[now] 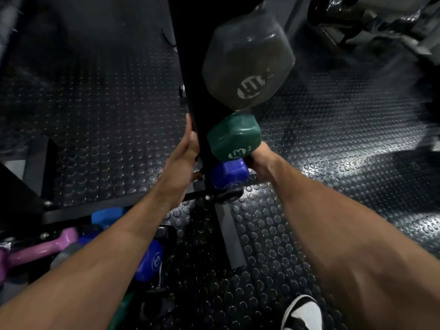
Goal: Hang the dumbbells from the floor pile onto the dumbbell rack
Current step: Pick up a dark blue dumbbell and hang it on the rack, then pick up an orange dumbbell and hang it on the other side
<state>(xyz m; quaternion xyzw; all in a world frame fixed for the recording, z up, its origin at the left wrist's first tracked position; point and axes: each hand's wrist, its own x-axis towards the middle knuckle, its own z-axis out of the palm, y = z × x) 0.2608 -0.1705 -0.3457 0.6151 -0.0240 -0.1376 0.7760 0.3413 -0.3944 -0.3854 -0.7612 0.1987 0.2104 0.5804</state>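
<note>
A black upright dumbbell rack [190, 75] rises through the middle of the head view. On it hang a large grey dumbbell [247, 65], a green dumbbell [234, 136] under it and a blue dumbbell [229, 172] lower still. My left hand [184, 158] grips the rack's left edge. My right hand [262, 160] sits behind the green dumbbell, fingers wrapped on its hidden handle. The floor pile lies at the lower left: a pink dumbbell [40, 248], a light blue one [107, 215] and another blue one [150, 260], partly covered by my left forearm.
The floor is black studded rubber [321, 186]. The rack's base bars [228, 236] run across the floor near my feet. A black-and-white shoe [302, 313] shows at the bottom right. Blurred gym equipment [371, 17] stands at the top right.
</note>
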